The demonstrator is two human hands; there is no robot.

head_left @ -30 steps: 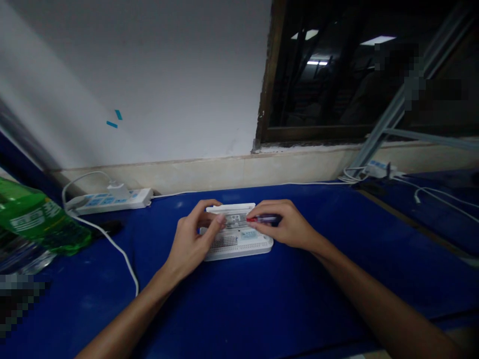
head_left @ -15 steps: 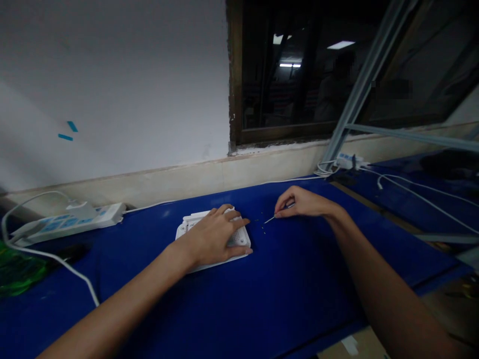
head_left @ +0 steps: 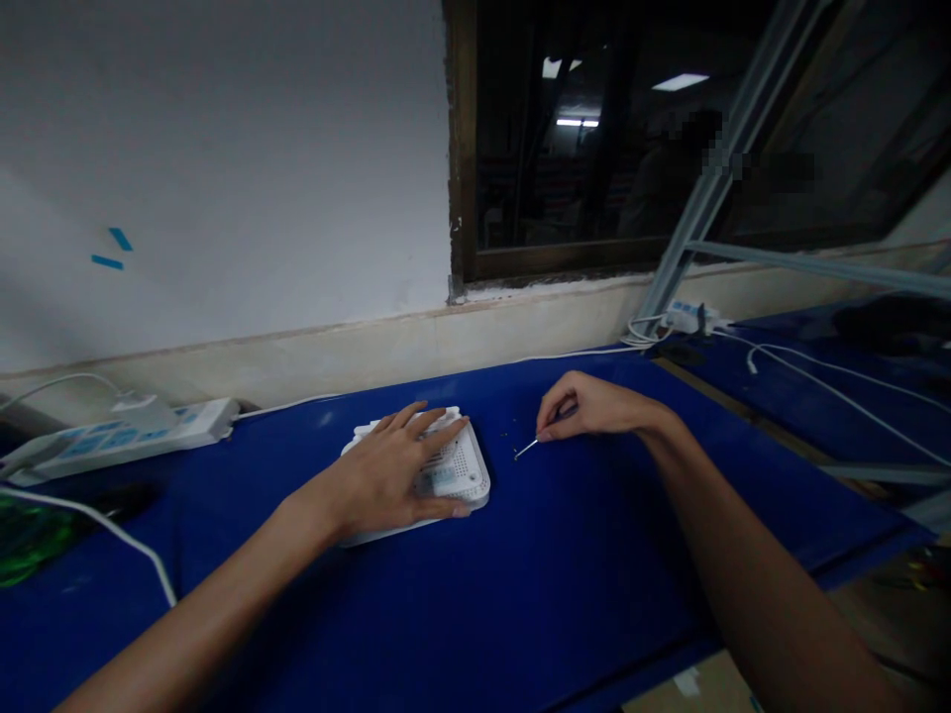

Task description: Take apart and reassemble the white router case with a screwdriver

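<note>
My left hand lies over a white perforated plastic casing, fingers spread across its top and thumb along the near edge. The hand covers the casing's left and middle parts. To the right, my right hand is closed around a thin screwdriver, whose slim metal shaft points down and left to the table. The fingers hide most of its handle. At the tip sits a tiny speck, perhaps a screw, too small to make out. Some small screw-like bits lie between the casing and the right hand.
The blue table runs along a wall. A white power strip with a plug and cable is at left, near green plastic. Another power strip sits at the back right, beside a slanting metal frame.
The screwdriver tip has moved slightly down and left, among the small bits. My left fingers have shifted left and spread, baring more of the casing's right end. The view has shifted slightly.
</note>
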